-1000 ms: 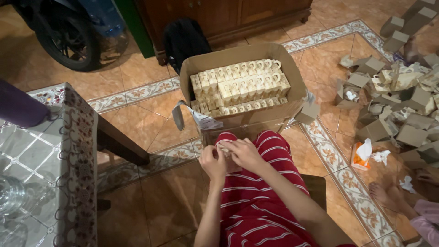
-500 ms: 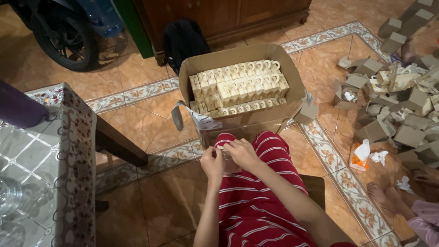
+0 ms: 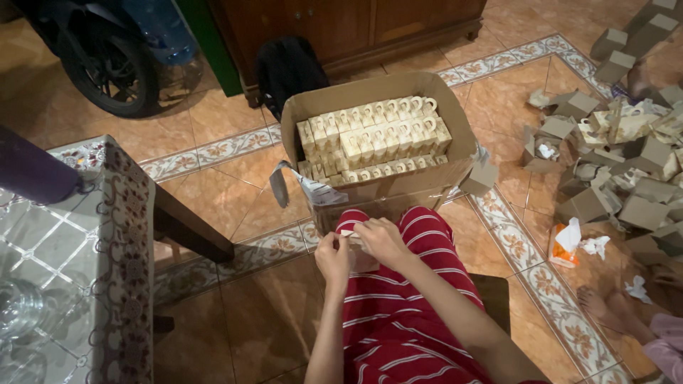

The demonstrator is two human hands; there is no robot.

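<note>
A: Pinching small pale box (image 3: 349, 235) over my knee, left hand (image 3: 332, 257) and right hand (image 3: 380, 240) fingers clamped on it.
B: Risk?
A: Squeezing too hard could crush it; carton (image 3: 384, 186) sits just ahead.

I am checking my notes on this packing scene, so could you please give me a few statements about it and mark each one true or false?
1. Both hands, left hand and right hand, hold one small pale box over the lap. True.
2. The large cardboard carton on the floor is empty. False: it holds neat rows of small boxes with handles.
3. A loose heap of folded boxes lies on the tiles to the person's right. True.
4. The striped trousers are blue. False: they are red with white stripes.
5. A bare foot of another person shows at the lower right. True.
</note>
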